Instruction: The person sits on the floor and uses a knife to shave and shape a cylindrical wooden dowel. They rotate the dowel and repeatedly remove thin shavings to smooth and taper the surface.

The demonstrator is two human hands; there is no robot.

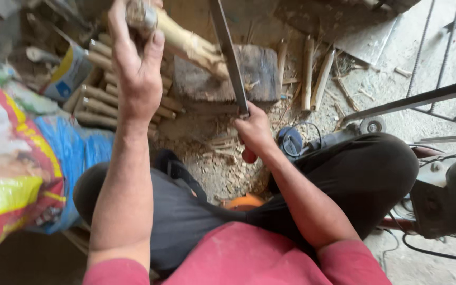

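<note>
Dusty concrete floor (397, 89), wood chips (228, 174) scattered, daylight.

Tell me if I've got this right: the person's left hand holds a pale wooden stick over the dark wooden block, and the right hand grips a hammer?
Not quite. The head view shows the right hand gripping a long flat metal blade, not a hammer. The left hand does hold the pale wooden stick over the dark wooden block.

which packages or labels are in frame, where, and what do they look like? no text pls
Printed sack: far left beside the person's left knee, bulging soft plastic, red, yellow and white print.
Blue plastic bag: just right of the sack, against the left leg, crumpled, plain blue.
Small pack: upper left, leaning on the stacked wood sticks, blue, yellow and white label.
No signs or screens.
</note>
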